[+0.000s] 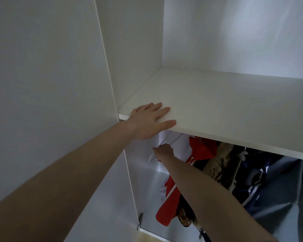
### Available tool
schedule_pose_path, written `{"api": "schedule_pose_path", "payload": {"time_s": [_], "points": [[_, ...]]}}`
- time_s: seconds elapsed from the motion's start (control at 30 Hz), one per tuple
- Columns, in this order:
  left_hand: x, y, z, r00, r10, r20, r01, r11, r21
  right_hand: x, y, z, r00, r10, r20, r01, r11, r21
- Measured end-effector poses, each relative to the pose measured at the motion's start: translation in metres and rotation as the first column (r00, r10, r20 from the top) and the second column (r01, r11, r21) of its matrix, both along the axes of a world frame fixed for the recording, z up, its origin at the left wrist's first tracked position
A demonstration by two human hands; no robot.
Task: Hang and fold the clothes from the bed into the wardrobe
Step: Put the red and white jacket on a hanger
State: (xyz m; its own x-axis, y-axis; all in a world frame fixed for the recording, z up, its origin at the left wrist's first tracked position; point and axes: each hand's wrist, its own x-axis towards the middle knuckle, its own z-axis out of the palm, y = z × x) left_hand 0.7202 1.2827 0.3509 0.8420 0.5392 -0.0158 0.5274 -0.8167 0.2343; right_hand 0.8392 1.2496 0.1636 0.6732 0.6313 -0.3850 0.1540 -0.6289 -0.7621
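Strip of pale wooden floor (147,239) at the bottom edge, nothing else apart

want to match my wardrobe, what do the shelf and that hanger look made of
Shelf: looks like white laminated board, matte, with a flat squared front edge and no visible grain; could be painted wood.
Hanger: thin white rods, likely coated wire or slim plastic; too thin and blurred to tell. The right hand grips it.
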Motion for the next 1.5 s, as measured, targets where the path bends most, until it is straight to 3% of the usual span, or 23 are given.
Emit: {"api": "schedule_pose_path", "payload": {"time_s": [0.3,0.57,0.87,1.0,1.17,1.3,1.43,1.5], "points": [[0.001,0.002,-0.002,1.000,-0.004,-0.004,0.004,1.000,0.022,-0.009,-0.005,0.006,0.971,-0.115,-0.211,0.150,0.976,0.157],[0.001,0.007,-0.002,1.000,-0.006,-0.022,0.007,0.999,0.036,-0.019,-0.040,0.017,0.970,-0.085,-0.228,0.141,0.959,0.244],[-0.003,0.000,-0.002,1.000,-0.002,0.020,0.000,0.994,0.105,-0.037,-0.127,0.020,0.973,-0.045,-0.228,0.095,0.973,0.210],[-0.005,-0.010,-0.007,0.991,0.038,0.129,-0.056,0.989,0.138,-0.052,-0.187,0.024,0.988,-0.011,-0.152,0.046,0.973,0.226],[-0.003,-0.038,-0.022,0.910,0.105,0.401,-0.201,0.958,0.205,-0.080,-0.266,0.041,0.998,-0.029,-0.058,0.042,0.971,0.236],[-0.001,-0.061,-0.031,0.797,0.051,0.602,-0.216,0.955,0.205,-0.114,-0.329,0.055,0.984,-0.155,-0.094,0.170,0.967,0.190],[-0.002,-0.127,-0.061,0.618,-0.237,0.750,0.089,0.969,0.232,-0.155,-0.391,0.060,0.961,-0.272,0.046,0.264,0.956,0.131],[-0.009,-0.170,-0.077,0.533,-0.286,0.796,0.260,0.951,0.168,-0.181,-0.425,0.059,0.932,-0.325,0.162,0.312,0.945,0.103]]}}
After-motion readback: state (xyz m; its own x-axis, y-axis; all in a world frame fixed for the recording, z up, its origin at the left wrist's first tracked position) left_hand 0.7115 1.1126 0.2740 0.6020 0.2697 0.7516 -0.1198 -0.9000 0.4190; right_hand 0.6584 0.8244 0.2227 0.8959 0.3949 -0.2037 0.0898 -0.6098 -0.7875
